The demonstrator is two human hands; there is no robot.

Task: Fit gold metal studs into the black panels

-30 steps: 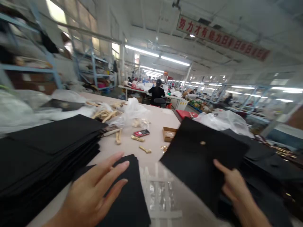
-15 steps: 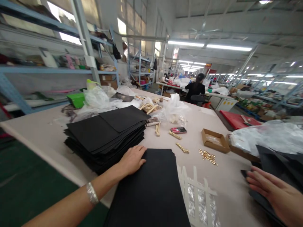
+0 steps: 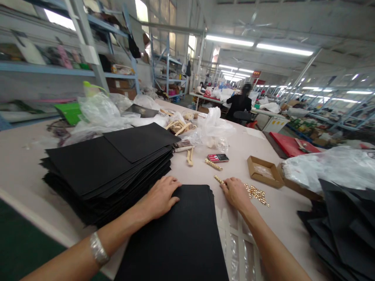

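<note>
L hand lies spread flat on the black sheet stack, long axis running away fr body; R hand is curled right next to it by the gold studs, can't tell if pinching any.

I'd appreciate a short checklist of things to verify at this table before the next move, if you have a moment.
Left hand flat on the black sheet stack: ok.
Right hand beside the gold-coloured pieces: ok.
Gold-coloured pieces gathered in one pile: not ok, some lie apart near the right fingertips.
Larger black stack squared: not ok, its edges are uneven.
Mobile phone away from both hands: ok.
Contents of the cardboard tray: cannot tell.
</note>
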